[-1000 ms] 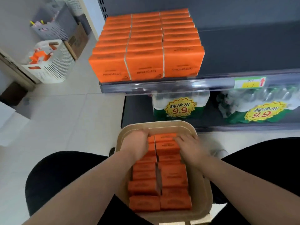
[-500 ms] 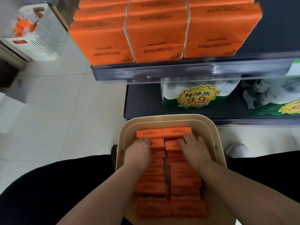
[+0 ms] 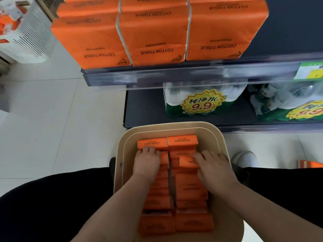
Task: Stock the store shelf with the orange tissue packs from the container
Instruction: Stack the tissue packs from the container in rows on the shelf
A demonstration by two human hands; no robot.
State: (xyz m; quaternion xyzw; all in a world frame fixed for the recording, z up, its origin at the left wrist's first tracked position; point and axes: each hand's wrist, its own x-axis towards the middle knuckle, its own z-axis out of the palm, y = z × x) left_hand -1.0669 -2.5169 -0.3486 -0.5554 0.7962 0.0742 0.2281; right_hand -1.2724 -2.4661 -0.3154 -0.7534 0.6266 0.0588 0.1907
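From the head camera, everything hangs off the beige container [image 3: 174, 130] sitting between the person's knees. Inside it the orange tissue packs [image 3: 192, 220] stand on edge in two rows that run from its near wall to its far wall, each pack's long axis lying across the container, left to right.

The left hand [image 3: 147, 163] is over the left row, fingers bent and their tips dug in just behind the farthest pack. The thumb is hidden, so I cannot tell whether it has hold of anything or only presses there. The right hand [image 3: 214, 167] is over the right row, and its fingers are curled round the right end of a tilted pack [image 3: 187, 161], whose free corner sticks up above its neighbours. That one looks half drawn out (the right hand is plainly the nearer of the two to it).

The move that counts, I'd judge, is up and away. The shelf [image 3: 174, 74] juts out beyond the container's far wall and above it, and the stocked packs [image 3: 153, 37] there stand in three files with their long edges crosswise too. A lifted pack should need little turning, though the dark stretch to the right of those files seems the place for it.

Below that shelf, just past the container's far wall, sit wrapped water bottles [image 3: 201, 102] with yellow price stickers. Pale floor tiles [image 3: 61, 119] spread to the container's left, with a white slatted basket [image 3: 29, 41] far off that way. A white shoe [image 3: 244, 158] rests just to its right.
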